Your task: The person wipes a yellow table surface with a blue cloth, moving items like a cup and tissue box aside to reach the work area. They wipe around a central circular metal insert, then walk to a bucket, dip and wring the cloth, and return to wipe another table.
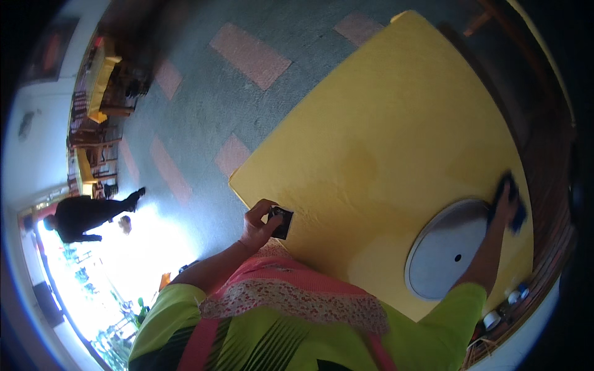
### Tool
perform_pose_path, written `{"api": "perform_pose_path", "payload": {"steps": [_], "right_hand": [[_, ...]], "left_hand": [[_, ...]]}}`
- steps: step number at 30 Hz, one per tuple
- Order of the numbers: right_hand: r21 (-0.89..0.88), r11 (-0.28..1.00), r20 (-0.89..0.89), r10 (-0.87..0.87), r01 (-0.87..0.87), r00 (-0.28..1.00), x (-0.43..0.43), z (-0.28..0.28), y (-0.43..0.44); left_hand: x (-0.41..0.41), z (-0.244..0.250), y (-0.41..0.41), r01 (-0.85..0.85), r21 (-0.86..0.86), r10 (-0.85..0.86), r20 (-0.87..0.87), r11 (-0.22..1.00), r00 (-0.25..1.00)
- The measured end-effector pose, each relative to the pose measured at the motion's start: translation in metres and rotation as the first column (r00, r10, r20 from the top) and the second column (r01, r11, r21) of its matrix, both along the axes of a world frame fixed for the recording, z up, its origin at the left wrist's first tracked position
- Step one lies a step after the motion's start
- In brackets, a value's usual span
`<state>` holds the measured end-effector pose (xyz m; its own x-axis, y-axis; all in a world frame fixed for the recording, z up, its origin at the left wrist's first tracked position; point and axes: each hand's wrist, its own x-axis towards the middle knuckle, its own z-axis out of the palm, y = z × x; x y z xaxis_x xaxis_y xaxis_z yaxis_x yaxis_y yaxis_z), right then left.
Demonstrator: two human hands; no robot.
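My left hand (261, 225) holds a small dark square packet or card (280, 222) with a pale edge, over the near left edge of a table covered in a yellow cloth (394, 116). At the table's far right, my right hand (508, 204) presses on a dark blue cloth (519, 215), its fingers partly blurred. Beside that hand and under my right forearm lies a round, pale tray or lid (436, 259) with a small black spot. Darker, damp-looking patches show on the yellow cover.
Small white cups or jars (492, 319) stand on a wooden surface at the lower right. Wooden chairs (95, 139) and yellow-covered tables (100, 83) line the left wall. A person in dark clothes (83, 218) is near a bright doorway, with something small and light brown beside them.
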<state>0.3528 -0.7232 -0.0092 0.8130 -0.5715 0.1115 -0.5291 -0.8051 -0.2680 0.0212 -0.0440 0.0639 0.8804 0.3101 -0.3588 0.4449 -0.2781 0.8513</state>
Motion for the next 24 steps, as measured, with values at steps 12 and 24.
{"api": "perform_pose_path", "payload": {"steps": [12,24], "right_hand": [[-0.11,0.273,0.18,0.951,-0.956,0.251,-0.01,-0.015,0.509],[0.022,-0.135,-0.003,0.991,-0.991,-0.135,-0.243,0.041,0.531]], "left_hand": [[-0.01,0.025,-0.007,-0.18,-0.094,0.191,0.128,0.979,0.973],[0.004,-0.003,0.119,-0.06,0.009,0.05,0.43,0.998,0.902]]}}
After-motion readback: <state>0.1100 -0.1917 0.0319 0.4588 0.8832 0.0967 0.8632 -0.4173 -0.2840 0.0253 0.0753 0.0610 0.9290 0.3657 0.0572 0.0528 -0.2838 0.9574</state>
